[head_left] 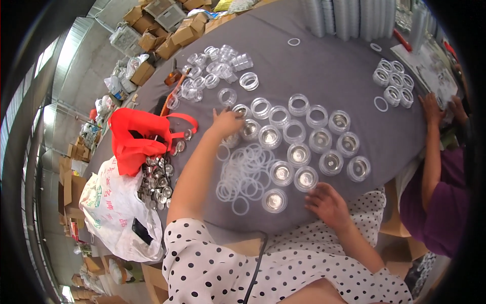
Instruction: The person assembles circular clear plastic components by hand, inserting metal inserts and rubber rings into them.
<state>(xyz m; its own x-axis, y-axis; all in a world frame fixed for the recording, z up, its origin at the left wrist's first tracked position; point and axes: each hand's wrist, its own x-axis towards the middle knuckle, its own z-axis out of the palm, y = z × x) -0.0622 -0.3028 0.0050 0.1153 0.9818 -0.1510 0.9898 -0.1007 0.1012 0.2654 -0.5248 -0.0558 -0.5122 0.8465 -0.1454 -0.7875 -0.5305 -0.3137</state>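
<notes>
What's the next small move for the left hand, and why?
I'd probably have the left hand set a small round shiny silver piece into the hollow clear round plastic cup to its right: that cup's centre looks bare, while nearby clear plastic cups with silver centres seem already filled.

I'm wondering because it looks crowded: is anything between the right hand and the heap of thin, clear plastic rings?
Yes. Three round, clear plastic cups with silvery middles stand between the right hand and the heap of thin, clear plastic rings: one near the hand, two beside the rings.
</notes>
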